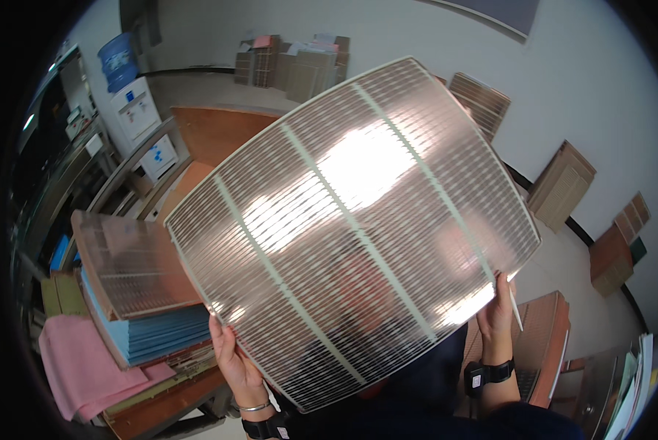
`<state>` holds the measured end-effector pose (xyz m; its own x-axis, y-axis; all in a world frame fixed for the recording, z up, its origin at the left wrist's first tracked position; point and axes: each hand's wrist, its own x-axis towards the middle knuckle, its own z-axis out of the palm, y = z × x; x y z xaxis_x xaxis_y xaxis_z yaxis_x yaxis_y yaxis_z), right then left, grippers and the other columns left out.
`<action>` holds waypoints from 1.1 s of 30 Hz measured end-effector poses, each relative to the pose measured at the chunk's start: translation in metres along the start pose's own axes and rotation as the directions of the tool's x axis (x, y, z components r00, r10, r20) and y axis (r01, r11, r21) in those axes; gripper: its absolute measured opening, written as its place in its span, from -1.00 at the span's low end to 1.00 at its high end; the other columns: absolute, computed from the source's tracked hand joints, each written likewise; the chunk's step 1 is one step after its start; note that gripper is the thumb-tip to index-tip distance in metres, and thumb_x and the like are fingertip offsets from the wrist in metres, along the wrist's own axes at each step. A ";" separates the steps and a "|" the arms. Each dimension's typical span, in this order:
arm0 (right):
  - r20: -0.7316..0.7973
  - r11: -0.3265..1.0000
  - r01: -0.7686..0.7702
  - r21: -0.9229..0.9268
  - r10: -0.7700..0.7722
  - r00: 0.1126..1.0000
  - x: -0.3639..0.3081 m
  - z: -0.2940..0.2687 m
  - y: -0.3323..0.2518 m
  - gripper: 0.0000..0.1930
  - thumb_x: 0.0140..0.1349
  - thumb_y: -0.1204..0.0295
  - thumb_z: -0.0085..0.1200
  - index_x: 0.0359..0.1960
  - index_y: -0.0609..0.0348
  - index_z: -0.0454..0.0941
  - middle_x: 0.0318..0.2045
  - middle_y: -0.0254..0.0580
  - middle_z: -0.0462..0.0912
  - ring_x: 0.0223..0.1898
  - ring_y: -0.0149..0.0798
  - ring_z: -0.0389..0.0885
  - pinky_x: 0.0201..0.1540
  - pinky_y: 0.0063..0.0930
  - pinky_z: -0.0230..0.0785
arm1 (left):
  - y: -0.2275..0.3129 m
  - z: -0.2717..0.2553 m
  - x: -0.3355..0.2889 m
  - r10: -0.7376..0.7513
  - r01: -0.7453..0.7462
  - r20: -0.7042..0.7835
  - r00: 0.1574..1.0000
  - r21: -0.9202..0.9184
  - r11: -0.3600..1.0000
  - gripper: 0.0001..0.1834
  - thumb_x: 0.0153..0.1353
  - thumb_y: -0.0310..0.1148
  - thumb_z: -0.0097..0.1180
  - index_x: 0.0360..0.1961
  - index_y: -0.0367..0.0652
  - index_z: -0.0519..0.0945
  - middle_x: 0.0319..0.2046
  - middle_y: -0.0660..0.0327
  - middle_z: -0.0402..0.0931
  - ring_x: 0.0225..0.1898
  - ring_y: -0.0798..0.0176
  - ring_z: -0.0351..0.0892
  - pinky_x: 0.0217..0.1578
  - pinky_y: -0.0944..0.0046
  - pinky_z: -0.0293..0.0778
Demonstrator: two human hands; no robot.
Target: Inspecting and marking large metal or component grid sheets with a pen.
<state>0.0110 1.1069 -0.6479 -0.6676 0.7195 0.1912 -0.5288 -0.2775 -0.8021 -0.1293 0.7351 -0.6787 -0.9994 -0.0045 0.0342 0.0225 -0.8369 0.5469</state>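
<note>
A large, shiny, copper-coloured flat panel (388,253) with fine rows and several pale green strips is tilted up in front of me. It fills the middle of the view and mirrors bright light. My left hand (234,361) grips its lower left edge, the fingers partly behind it. At the lower right edge, my right hand (496,317) is closed on the panel too. A thin white stick (516,304), perhaps a pen, juts out beside the right fingers; how it is held is hidden. Both wrists wear black bands.
Left of me, a similar panel (134,271) tops a stack of blue sheets (164,336), beside a pink cloth (79,367). Another panel stack (545,345) stands at lower right. Panels (564,183) lean along the walls. A water dispenser (138,117) stands far left, near a wooden chair (215,132).
</note>
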 end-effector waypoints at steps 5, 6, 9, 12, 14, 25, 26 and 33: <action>0.052 1.000 0.018 -0.015 -0.017 0.999 -0.002 -0.002 -0.006 -0.70 0.32 0.29 -0.04 -0.06 0.24 0.41 -0.18 -0.22 0.57 -0.14 -0.33 0.56 -0.01 -0.40 0.41 | -0.006 -0.010 0.005 -0.015 0.016 -0.014 1.000 0.064 0.998 -0.51 0.29 -0.49 -0.10 0.24 -0.25 0.18 0.09 0.03 0.36 0.05 0.14 0.43 0.09 0.16 0.41; 0.032 0.999 0.030 -0.019 -0.030 0.999 -0.003 -0.001 -0.008 -0.70 0.32 0.29 -0.04 -0.06 0.24 0.41 -0.18 -0.22 0.57 -0.14 -0.33 0.56 -0.01 -0.40 0.41 | -0.007 -0.011 0.005 -0.035 0.035 -0.001 0.999 0.064 0.997 -0.51 0.29 -0.49 -0.10 0.24 -0.25 0.18 0.09 0.03 0.36 0.05 0.14 0.43 0.09 0.16 0.41; 0.067 0.998 0.032 -0.054 -0.029 0.997 -0.006 0.005 -0.007 -0.66 0.30 0.28 -0.01 -0.04 0.31 0.43 -0.09 -0.12 0.56 -0.09 -0.30 0.54 0.03 -0.44 0.38 | -0.007 -0.023 0.006 -0.058 0.059 -0.020 0.998 0.087 0.994 -0.55 0.29 -0.49 -0.09 0.21 -0.25 0.23 0.10 0.04 0.37 0.07 0.13 0.42 0.11 0.14 0.40; 0.100 0.995 0.021 -0.101 -0.011 0.995 -0.008 0.005 -0.005 -0.62 0.28 0.27 0.01 -0.01 0.33 0.42 -0.08 -0.12 0.56 -0.07 -0.30 0.54 0.05 -0.43 0.36 | -0.010 -0.035 0.007 -0.095 0.098 -0.033 0.995 0.102 0.990 -0.55 0.27 -0.48 -0.06 0.19 -0.24 0.24 0.10 0.06 0.37 0.07 0.12 0.41 0.11 0.13 0.39; 0.078 0.996 0.027 -0.086 -0.020 0.997 -0.012 0.007 -0.008 -0.66 0.27 0.28 0.04 -0.05 0.27 0.44 -0.10 -0.17 0.55 -0.05 -0.34 0.49 0.05 -0.43 0.31 | -0.011 -0.030 0.005 -0.114 0.119 -0.038 0.993 0.151 0.981 -0.55 0.32 -0.45 -0.14 0.22 -0.24 0.20 0.09 0.05 0.36 0.07 0.13 0.41 0.09 0.13 0.40; 0.136 0.987 0.012 -0.159 0.009 0.991 -0.016 0.007 -0.009 -0.55 0.26 0.24 0.05 0.03 0.35 0.40 -0.03 -0.15 0.52 0.01 -0.36 0.43 0.12 -0.43 0.20 | -0.017 -0.074 0.013 -0.135 0.144 -0.159 0.978 0.043 0.989 -0.51 0.25 -0.50 -0.06 0.22 -0.16 0.21 0.04 0.10 0.38 0.01 0.10 0.43 0.05 0.01 0.46; 0.143 0.988 -0.003 -0.153 0.025 0.989 -0.016 0.006 -0.008 -0.55 0.25 0.24 0.06 0.04 0.35 0.40 -0.03 -0.15 0.52 0.01 -0.35 0.43 0.12 -0.43 0.21 | -0.016 -0.064 0.009 -0.110 0.139 -0.195 0.975 0.138 0.981 -0.50 0.25 -0.49 -0.05 0.22 -0.16 0.21 0.04 0.10 0.38 0.01 0.10 0.42 0.06 0.02 0.45; 0.122 0.993 -0.107 0.045 0.101 0.987 -0.018 -0.005 0.000 -0.59 0.24 0.32 0.08 0.03 0.34 0.41 -0.01 -0.13 0.52 0.04 -0.27 0.46 0.14 -0.37 0.24 | -0.025 -0.053 0.001 -0.015 0.038 -0.215 0.976 0.102 0.994 -0.47 0.30 -0.43 -0.12 0.29 -0.09 0.14 0.14 0.11 0.30 0.09 0.09 0.37 0.10 0.01 0.39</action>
<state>0.0259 1.0977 -0.6540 -0.7767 0.6045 0.1768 -0.4770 -0.3812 -0.7920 -0.1318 0.7272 -0.7362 -0.9818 -0.1098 -0.1549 -0.0126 -0.7762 0.6304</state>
